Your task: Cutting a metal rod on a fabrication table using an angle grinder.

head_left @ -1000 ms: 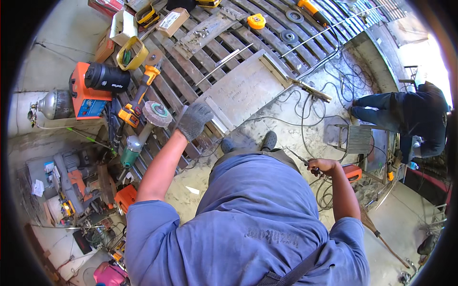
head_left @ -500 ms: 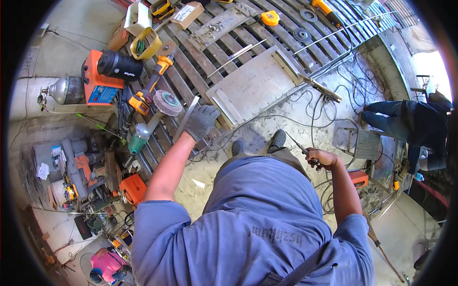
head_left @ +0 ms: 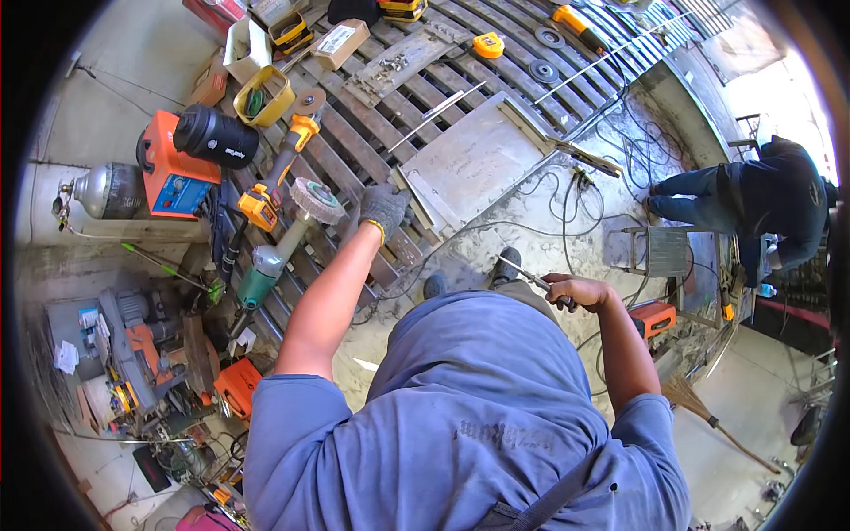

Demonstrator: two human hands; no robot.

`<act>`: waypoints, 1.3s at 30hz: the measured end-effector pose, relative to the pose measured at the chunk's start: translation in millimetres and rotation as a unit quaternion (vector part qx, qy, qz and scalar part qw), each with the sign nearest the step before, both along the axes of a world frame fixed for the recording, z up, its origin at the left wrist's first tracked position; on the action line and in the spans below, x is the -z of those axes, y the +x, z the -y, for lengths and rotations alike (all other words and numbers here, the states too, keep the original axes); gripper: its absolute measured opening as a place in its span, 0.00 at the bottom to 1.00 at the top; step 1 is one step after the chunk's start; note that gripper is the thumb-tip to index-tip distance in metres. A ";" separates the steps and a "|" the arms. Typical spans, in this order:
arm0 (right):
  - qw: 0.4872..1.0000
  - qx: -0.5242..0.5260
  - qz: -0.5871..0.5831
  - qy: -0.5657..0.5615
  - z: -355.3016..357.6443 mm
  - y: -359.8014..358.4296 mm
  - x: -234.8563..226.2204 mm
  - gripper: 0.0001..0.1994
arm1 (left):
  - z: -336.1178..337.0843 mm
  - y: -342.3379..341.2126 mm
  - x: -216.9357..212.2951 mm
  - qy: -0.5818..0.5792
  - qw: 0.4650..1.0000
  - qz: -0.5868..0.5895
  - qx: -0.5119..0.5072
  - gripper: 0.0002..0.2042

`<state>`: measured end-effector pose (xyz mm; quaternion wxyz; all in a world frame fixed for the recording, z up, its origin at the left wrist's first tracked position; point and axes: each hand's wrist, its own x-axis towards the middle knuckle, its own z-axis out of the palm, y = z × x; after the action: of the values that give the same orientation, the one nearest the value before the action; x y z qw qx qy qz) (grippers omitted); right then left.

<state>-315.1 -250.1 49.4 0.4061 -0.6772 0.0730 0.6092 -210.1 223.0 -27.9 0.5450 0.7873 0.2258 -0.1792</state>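
My left hand [head_left: 384,211], in a dark grey work glove, is over the slatted metal bench at the near left edge of a flat metal plate [head_left: 478,159]. Its fingers are bent; whatever they hold is hidden. A narrow metal strip [head_left: 425,211] lies along that plate edge, close to the glove. Bare and low on the right, my right hand [head_left: 580,292] is closed round the dark grip of a long, thin rod-like tool [head_left: 527,274]. The rod points away and to the left, above my shoes. An angle grinder with a flap disc [head_left: 316,201] lies left of the glove.
A yellow cordless grinder [head_left: 282,164], a black canister [head_left: 215,136] and an orange machine [head_left: 174,168] stand at left. A yellow tape measure [head_left: 488,45] lies on the slats [head_left: 354,181]. Cables [head_left: 567,232] cross the floor. At right, another person [head_left: 753,195] bends near a stool [head_left: 666,251].
The loose strip that stood up from my left hand no longer shows there; that hand has turned toward the plate. My right hand has shifted slightly left, its rod now lying flatter.
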 end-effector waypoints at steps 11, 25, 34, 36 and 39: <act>0.997 0.049 0.013 0.059 -37.1 -13.4 16.9 0.40 | -8.4 -6.9 42.7 -0.161 0.975 -0.112 -0.100 0.06; 1.000 -0.014 0.009 0.018 -1.7 28.4 30.9 0.43 | -24.5 -40.0 -62.7 -0.437 0.899 0.033 0.020 0.12; 0.998 -0.041 0.031 0.021 -11.0 52.9 15.4 0.41 | 14.1 -25.7 10.9 -0.139 0.977 0.000 -0.160 0.09; 0.998 -0.035 0.030 0.037 -14.4 49.6 17.3 0.40 | 15.3 -23.5 27.1 -0.023 0.993 0.007 -0.119 0.09; 0.998 -0.033 0.017 0.046 -17.9 44.3 24.6 0.40 | 16.2 -24.2 39.3 0.033 0.995 0.020 -0.092 0.12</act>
<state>-270.8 -232.2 24.8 0.4180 -0.6703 0.0155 0.6129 -234.3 206.9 -67.2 0.5369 0.7845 0.2919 -0.1050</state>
